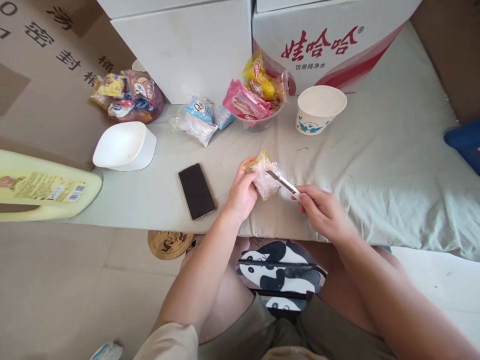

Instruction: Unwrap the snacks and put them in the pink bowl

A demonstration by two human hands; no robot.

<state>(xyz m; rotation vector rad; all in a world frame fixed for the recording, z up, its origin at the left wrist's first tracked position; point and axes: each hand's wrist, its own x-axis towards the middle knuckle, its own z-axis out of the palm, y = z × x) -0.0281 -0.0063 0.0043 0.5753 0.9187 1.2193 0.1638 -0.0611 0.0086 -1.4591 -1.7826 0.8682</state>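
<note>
Clear plastic with a yellow edge makes up the snack packet (265,181) in front of me. My left hand (243,190) is closed around its left side, holding it above the cloth. My right hand (320,207) grips a utility knife (288,186) with a white handle. The knife's blade points up and left, and its tip lies over the packet; whether it touches the plastic I cannot tell. A dark-screened phone (197,191) rests on the cloth left of my left hand.
A bowl of snacks (258,122) and a paper tub (320,111) stand behind my hands. Further left are loose blue-and-white packets (202,112), a white container (125,146), another snack bowl (150,115) and a pale yellow jug (56,185). White boxes (195,50) line the back.
</note>
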